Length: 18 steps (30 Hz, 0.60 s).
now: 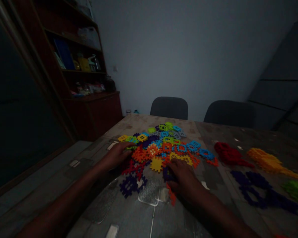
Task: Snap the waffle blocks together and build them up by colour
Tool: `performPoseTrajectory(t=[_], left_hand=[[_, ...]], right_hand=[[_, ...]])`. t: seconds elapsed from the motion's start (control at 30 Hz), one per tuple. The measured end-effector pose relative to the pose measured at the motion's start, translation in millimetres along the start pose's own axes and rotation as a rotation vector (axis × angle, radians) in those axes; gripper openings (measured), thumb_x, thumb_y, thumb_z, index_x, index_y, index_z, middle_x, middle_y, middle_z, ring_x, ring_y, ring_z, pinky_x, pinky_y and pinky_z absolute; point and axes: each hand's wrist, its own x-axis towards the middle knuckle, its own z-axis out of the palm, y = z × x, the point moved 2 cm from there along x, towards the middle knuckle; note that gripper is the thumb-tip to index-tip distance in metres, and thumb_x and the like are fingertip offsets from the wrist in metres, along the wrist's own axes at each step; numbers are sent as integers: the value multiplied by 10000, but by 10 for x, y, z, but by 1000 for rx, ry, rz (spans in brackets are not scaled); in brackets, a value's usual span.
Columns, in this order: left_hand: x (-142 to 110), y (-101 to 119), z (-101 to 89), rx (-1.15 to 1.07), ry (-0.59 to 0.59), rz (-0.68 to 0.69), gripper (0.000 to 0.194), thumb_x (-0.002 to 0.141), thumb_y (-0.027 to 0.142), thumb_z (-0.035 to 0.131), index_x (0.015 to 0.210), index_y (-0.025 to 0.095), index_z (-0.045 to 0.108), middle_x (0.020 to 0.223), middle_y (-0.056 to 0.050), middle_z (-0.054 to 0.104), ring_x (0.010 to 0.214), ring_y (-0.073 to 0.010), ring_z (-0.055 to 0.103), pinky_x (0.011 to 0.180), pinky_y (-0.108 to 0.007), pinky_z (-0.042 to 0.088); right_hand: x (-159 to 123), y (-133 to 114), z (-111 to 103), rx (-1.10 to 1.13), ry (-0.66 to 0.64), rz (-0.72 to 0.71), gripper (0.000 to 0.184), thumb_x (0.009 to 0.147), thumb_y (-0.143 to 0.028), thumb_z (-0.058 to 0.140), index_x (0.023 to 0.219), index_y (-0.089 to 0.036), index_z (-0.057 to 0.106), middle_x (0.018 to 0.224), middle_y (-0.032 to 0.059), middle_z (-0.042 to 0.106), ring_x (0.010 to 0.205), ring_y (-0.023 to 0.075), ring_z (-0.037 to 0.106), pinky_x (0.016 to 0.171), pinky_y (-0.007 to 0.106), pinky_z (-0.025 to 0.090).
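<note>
Head view: left hand (118,155) lies flat, released, on the mixed tile pile (164,147); right hand (182,178) grasps a purple tile (167,174); sorted red heap (229,154) at 3 o'clock.

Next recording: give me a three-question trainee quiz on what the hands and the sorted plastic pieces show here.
1. True or false: the left hand rests at the edge of the mixed heap of coloured plastic waffle tiles.
2. Which sorted pile lies nearest the heap: A red pile, B orange-yellow pile, C green pile?
3. What colour is the tile under the right hand?

Key: 1 true; 2 A; 3 dark purple, partly hidden.
</note>
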Motion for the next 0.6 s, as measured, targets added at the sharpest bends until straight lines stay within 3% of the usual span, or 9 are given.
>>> performPoseTrajectory(t=[0.1,0.23,0.4,0.5,0.6], left_hand=[[-130,125,-114,48,-67,-10,384,863,417,511,1100,201,720,1138,-107,746,1012,-302,687,877,-382,521],[-478,334,-63,102,-196,-20,268,849,415,620,1006,228,730,975,-61,746,873,-272,688,765,-338,517],[-827,422,179,271,-312,-126,625,778,415,724,1371,256,607,1422,-149,589,1257,-391,568,1014,-495,455],[-861,415,275,312,-331,-138,785,744,323,728,1492,268,496,1491,-163,526,1306,-401,537,1046,-517,440],[-840,404,294,240,-302,-98,785,765,297,694,1514,270,462,1490,-142,540,1304,-367,550,1065,-498,436]], right_hand=[[-167,24,62,28,25,-41,682,746,-218,760,1397,-205,555,1521,152,478,1393,350,400,1132,486,278],[-279,80,138,53,123,-39,470,789,-257,730,1247,-214,632,1372,139,590,1269,337,504,1068,476,341],[-262,17,113,81,162,-47,386,792,-291,750,1158,-232,641,1222,109,616,1126,305,541,977,436,388],[-199,-70,94,83,141,-43,384,786,-311,779,1136,-227,646,1202,109,615,1129,315,529,980,446,375],[-125,-139,104,91,145,-43,379,792,-322,790,1123,-213,642,1198,114,624,1137,321,531,981,448,372]])
